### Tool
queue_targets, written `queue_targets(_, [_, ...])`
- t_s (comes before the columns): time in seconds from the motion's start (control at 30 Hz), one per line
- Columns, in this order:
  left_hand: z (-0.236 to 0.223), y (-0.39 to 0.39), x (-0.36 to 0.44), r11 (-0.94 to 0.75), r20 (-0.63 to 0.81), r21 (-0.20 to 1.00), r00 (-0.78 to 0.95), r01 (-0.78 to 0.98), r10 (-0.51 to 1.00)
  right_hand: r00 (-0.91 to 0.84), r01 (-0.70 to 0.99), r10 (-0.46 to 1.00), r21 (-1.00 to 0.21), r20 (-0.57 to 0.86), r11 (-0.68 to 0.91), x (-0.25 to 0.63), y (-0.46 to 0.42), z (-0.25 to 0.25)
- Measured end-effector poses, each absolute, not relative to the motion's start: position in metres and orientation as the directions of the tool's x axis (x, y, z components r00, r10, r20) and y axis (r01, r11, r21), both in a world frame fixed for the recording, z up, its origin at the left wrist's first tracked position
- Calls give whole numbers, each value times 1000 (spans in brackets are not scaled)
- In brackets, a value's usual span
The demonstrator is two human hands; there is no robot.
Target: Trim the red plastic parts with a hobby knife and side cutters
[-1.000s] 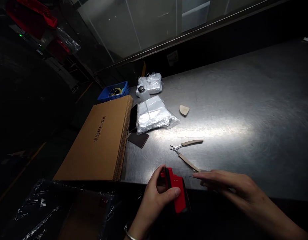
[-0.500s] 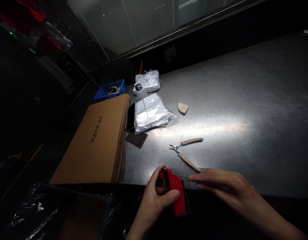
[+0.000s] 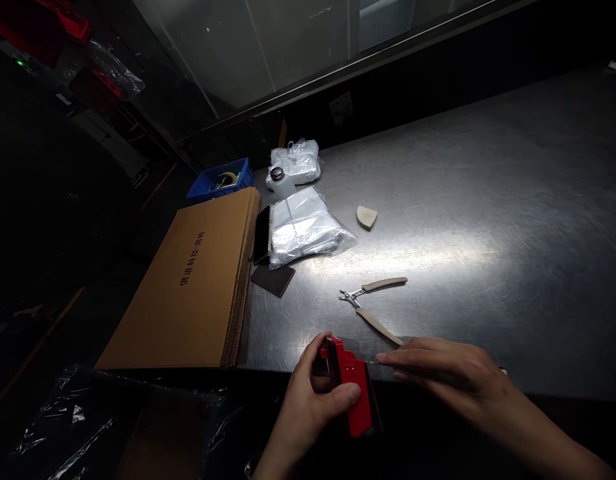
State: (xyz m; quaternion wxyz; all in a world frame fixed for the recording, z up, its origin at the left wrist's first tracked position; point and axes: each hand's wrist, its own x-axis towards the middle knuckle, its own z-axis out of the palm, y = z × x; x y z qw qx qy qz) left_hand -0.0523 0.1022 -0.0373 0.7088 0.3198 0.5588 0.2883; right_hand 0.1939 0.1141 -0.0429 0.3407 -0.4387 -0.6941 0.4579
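The left hand [image 3: 308, 400] holds a red block [image 3: 358, 393] just off the front edge of the metal bench [image 3: 498, 193], with its thumb flat on the red side. The right hand [image 3: 453, 367] is beside it, fingers pressed together, pinching a thin strip [image 3: 371, 362] that points at the block. It is too small to tell if they touch.

Close to the front edge lie cutters [image 3: 378, 325] with their handles wide apart. Tall brown cardboard [image 3: 188, 280] is piled at the left end, and a small dark square [image 3: 273, 280] lies next to it. Farther back are a shiny bag [image 3: 305, 230] and a pale wedge [image 3: 367, 218]. Near the back left corner are a bottle [image 3: 284, 186], a white bundle [image 3: 302, 162] and a blue bin [image 3: 198, 189].
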Motion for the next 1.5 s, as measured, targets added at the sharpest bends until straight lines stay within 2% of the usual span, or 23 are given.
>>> queue_targets(0.3, [-36, 103, -52, 635, -614, 770, 201, -58, 763, -398, 361, 911, -895, 107, 263, 196, 113, -46])
queue_targets(0.57, [-38, 102, -53, 635, -613, 771, 213, -51, 761, -375, 464, 896, -789, 236, 402, 195, 114, -32])
queue_targets(0.8, [-36, 103, -53, 634, -606, 771, 237, -59, 759, -267, 559, 933, -750, 242, 354, 186, 100, -39])
queue_targets(0.9, [-35, 104, -52, 631, -598, 772, 251, -74, 761, -156, 524, 958, -803, 239, 286, 183, 96, -44])
queue_targets(1.0, [-36, 105, -52, 625, -595, 777, 246, -66, 765, -80, 367, 980, -908, 184, 201, 183, 96, -42])
queue_targets(1.17, [-39, 105, -53, 611, -584, 789, 234, -60, 777, -235, 295, 968, -942, 91, 160, 184, 99, -40])
queue_targets(1.5, [-39, 103, -53, 619, -589, 782, 238, -74, 772, -253, 338, 963, -925, 88, 173, 185, 95, -52])
